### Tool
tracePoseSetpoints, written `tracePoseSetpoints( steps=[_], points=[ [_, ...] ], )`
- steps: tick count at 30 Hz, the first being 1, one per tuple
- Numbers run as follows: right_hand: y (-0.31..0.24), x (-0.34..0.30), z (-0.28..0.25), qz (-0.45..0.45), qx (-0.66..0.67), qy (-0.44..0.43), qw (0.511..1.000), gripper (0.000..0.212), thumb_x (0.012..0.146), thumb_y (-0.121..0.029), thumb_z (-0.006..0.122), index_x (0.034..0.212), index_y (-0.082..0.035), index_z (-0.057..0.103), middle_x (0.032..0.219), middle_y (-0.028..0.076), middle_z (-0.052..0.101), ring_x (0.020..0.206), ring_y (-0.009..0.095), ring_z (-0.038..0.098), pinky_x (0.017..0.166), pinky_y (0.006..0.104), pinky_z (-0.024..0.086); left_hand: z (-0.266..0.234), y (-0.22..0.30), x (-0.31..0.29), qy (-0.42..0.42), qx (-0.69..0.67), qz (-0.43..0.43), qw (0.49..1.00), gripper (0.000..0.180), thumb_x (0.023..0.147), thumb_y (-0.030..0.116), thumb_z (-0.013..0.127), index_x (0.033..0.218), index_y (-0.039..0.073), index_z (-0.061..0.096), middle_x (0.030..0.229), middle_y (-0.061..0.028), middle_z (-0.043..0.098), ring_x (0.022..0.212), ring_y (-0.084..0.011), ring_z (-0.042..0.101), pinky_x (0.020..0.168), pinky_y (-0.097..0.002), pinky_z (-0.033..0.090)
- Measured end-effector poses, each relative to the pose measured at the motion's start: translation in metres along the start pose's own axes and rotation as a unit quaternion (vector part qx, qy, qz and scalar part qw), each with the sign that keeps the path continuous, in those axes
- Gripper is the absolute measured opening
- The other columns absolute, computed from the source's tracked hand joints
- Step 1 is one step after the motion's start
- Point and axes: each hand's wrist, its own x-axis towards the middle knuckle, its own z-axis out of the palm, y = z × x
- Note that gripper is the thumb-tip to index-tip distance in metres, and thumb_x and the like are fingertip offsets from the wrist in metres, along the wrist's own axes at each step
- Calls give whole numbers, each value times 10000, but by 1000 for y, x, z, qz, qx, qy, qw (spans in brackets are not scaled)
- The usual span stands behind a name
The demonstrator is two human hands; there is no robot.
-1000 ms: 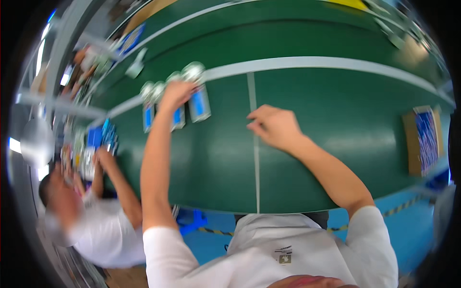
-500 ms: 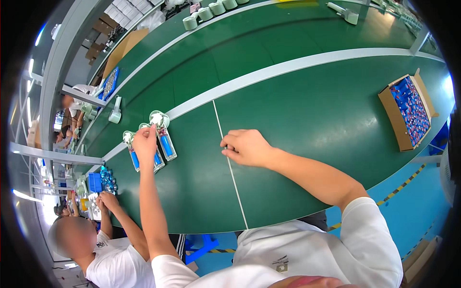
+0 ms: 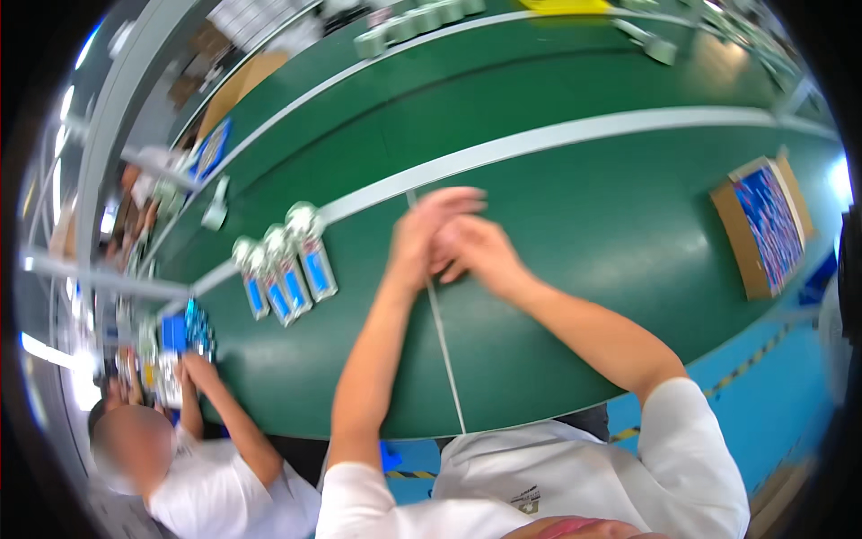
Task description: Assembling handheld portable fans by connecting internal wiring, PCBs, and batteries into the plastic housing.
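Over the middle of the green table, my left hand (image 3: 419,241) meets my right hand (image 3: 488,258), and they overlap. The left fingers stretch out across the right hand, with nothing visible in them. Motion blur and the left hand partly hide the right fingers, which look bent. To the left of my hands lie several pale green, round-headed device halves with blue cylinders in their handles; the rightmost half (image 3: 316,272) is nearest to my left hand. Neither hand touches them.
An open cardboard box (image 3: 738,235) of small blue and red parts stands at the right table edge. A pale rail (image 3: 557,142) runs behind my hands. At the left sits a co-worker (image 3: 238,481), hands near a blue bin (image 3: 173,333). Pale green housings (image 3: 400,31) line the far belt.
My left hand has left the round-headed device halves and moved right to my right hand. My right hand has shifted slightly. The view has tilted a little.
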Motion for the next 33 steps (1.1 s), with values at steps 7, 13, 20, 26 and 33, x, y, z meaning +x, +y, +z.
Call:
tracePoseSetpoints(
  steps=[7,13,20,26,33],
  points=[
    [-59,8,-77,185,74,-163,966,644,978,-650,333,839,-64,561,666,63,561,501,182,522,424,316,480,34,-22,20,-148,-298,-106,937,428,933,191,652,1289,-9,528,801,-103,670,685,-217,687,680,-373,588],
    [-58,6,-24,216,27,19,976,358,1029,-381,407,886,-72,518,668,72,559,506,187,548,424,345,488,42,-17,3,28,-73,-73,994,324,893,154,688,1112,-46,555,722,-90,646,526,-168,633,433,-289,525],
    [-51,2,-44,193,26,5,981,342,1032,-385,368,867,-112,493,668,57,555,494,171,512,422,315,442,49,-12,4,19,-44,-75,996,329,914,213,665,1095,-28,534,734,-96,648,528,-163,624,457,-292,524],
    [-48,2,-29,193,14,-15,981,439,1034,-467,351,859,-99,516,700,50,562,497,156,500,436,303,429,40,-12,-10,8,-4,-63,998,404,937,283,650,1153,-15,485,760,-90,667,564,-180,651,515,-306,538],
    [-38,5,-37,122,-130,-72,981,374,1025,-352,503,791,-71,428,756,46,427,751,182,518,635,292,486,-85,23,-98,208,586,219,752,509,862,353,686,1238,30,571,1287,-181,581,1269,-380,501,1060,-471,410]
  ],
)
